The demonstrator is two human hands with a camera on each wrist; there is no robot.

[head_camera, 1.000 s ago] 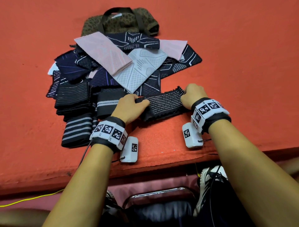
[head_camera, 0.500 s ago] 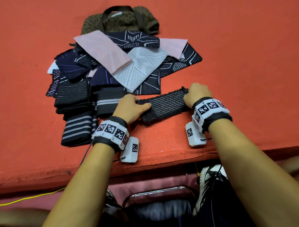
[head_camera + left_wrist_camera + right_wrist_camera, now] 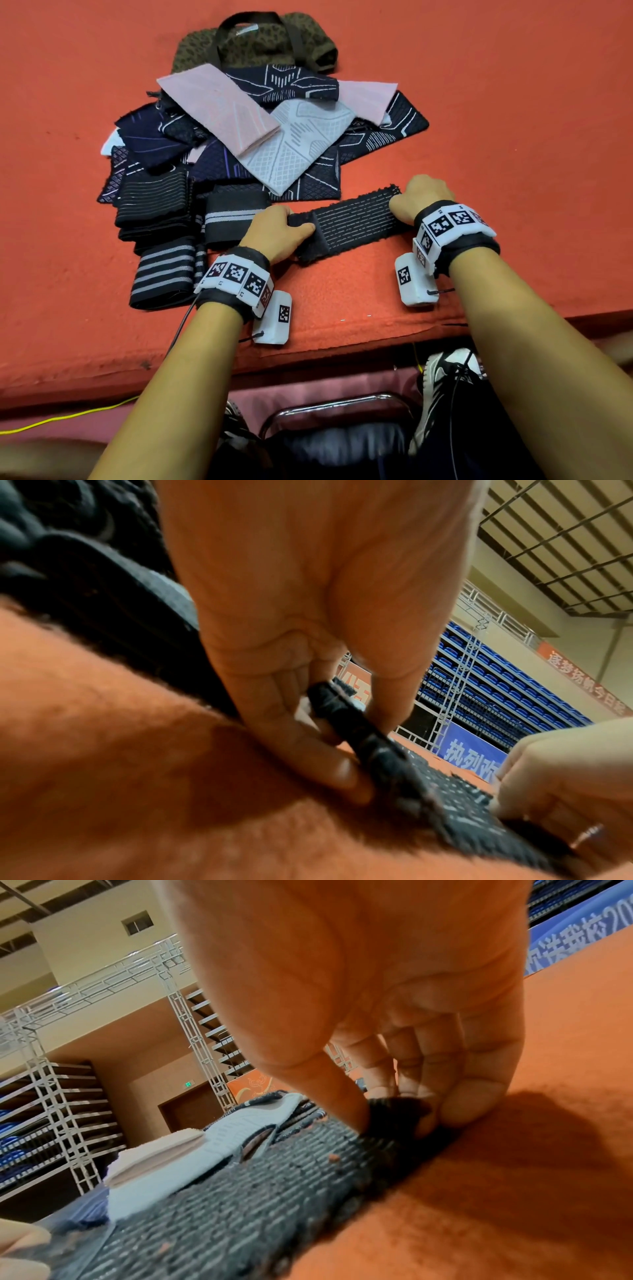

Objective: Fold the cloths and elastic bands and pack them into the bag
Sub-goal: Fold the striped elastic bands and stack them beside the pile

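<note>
Head view: left hand (image 3: 277,229) and right hand (image 3: 423,198) pinching elastic band (image 3: 352,219) ends, stretched flat, likely for folding.

The elastic band (image 3: 349,219) between my hands is black with thin grey dashed stripes, lying on an orange-red felt worktop (image 3: 513,102). Beyond it I see a pale pink cloth (image 3: 219,109), a white diamond-textured cloth (image 3: 294,150), navy cloths with white line patterns (image 3: 376,137), black bands with grey stripes (image 3: 161,274), and an olive leopard-print bag (image 3: 257,44) with dark brown handles.
</note>
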